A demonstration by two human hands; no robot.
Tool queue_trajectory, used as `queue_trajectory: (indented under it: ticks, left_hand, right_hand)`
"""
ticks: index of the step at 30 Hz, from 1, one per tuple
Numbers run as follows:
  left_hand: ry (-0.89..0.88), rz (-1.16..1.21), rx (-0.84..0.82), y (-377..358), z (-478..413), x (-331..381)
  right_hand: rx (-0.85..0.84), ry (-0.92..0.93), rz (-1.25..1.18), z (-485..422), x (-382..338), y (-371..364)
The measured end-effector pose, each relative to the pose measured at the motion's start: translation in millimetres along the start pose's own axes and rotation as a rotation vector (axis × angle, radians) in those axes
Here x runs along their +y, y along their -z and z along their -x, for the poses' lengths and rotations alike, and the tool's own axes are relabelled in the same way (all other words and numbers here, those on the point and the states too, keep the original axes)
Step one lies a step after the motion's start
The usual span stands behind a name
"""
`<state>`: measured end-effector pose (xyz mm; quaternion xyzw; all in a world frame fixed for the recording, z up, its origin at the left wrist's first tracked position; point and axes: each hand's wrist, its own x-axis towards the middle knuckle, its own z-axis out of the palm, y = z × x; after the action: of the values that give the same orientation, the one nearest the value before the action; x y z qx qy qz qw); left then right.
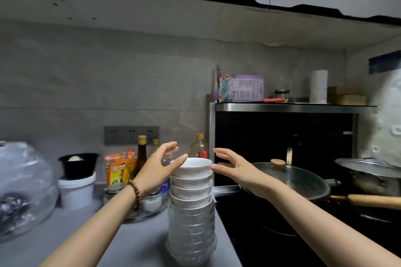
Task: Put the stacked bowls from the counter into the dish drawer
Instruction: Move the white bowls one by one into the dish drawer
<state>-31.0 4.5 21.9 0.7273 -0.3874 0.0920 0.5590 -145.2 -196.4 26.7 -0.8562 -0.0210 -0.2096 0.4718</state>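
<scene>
White bowl stack (192, 201): one | left hand (158, 169), right hand (234, 169) (both spread) flanking

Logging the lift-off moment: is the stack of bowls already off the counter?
No: the stack of bowls stands on the counter, the left hand and right hand open beside its top bowl.

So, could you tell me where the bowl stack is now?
In the head view, the bowl stack stands low centre on the counter, beside the stove.

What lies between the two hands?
The top of the stacked bowls stands between the left hand and the right hand, in the head view.
</scene>
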Motion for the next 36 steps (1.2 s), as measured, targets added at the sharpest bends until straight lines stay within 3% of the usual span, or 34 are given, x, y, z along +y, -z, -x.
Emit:
queue_trajectory:
  ticks: [10,16,29,36]
  left_hand:
    - [0.248,0.084,-0.092,-2,-4,-44]
    - [0.218,0.165,-0.14,-14,-2,-47]
    - [0.222,0.246,-0.141,-23,-4,-51]
    - [0.211,0.194,-0.118,-19,-3,-46]
  right_hand:
    - [-0.041,-0.07,-0.03,-37,21,-27]
    - [-0.069,-0.028,-0.05,-44,25,-35]
    - [0.094,0.01,-0.104,-53,35,-45]
    - [0.118,0.048,-0.251,-55,21,-38]
